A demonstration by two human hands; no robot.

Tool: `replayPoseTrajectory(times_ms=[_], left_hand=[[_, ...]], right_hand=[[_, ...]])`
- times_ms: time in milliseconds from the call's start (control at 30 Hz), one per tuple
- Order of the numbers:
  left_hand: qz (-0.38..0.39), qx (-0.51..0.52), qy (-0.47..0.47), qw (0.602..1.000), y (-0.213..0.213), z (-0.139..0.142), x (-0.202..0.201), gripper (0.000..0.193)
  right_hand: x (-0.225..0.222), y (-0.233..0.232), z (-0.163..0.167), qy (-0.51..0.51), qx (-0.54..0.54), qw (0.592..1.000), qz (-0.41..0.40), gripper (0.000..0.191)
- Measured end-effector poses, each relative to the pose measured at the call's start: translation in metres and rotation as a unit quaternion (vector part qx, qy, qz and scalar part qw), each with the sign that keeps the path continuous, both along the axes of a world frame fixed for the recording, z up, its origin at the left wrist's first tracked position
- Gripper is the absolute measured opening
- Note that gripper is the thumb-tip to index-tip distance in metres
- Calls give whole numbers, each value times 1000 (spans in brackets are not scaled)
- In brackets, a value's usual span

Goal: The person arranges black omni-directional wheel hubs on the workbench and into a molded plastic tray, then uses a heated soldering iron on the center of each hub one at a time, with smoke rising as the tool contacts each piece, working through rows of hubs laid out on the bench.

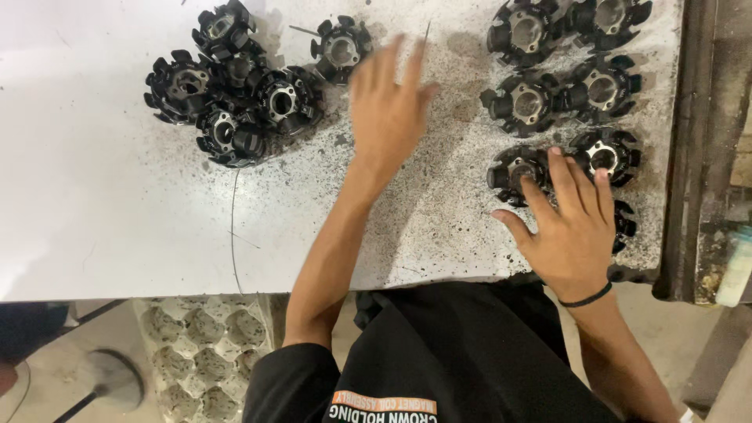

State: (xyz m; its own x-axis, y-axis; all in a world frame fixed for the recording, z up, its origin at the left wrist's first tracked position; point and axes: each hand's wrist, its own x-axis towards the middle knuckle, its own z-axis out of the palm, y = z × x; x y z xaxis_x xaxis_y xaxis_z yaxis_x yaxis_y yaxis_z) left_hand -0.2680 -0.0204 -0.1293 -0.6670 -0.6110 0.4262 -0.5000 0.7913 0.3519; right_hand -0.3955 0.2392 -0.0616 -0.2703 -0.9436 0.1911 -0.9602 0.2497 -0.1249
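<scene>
Black toothed stator cores (526, 103) stand in two neat columns at the right end of the white, speckled bench (110, 211). The right hand (570, 227) lies flat over the nearest ones, fingers (562, 176) spread wide and resting on a core, gripping nothing. The left hand (385, 110) hovers open, fingers loosely splayed, just beside a single core (340, 49), with a loose heap of cores (231, 98) farther left. A grey moulded pulp tray (207, 356) sits below the bench edge.
</scene>
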Motion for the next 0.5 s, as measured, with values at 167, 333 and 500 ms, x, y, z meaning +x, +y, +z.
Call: replayPoseTrajectory(times_ms=[167, 333, 500], left_hand=[[120, -171, -143, 967, -41, -30, 29, 38], [17, -42, -135, 990, 4, -8, 28, 23], [-101, 120, -119, 980, 98, 39, 58, 29]], right_hand=[[-9, 4, -7, 26, 18, 999, 26, 44], [-10, 3, -9, 32, 19, 999, 31, 42], [-10, 1, -2, 34, 42, 998, 20, 43]])
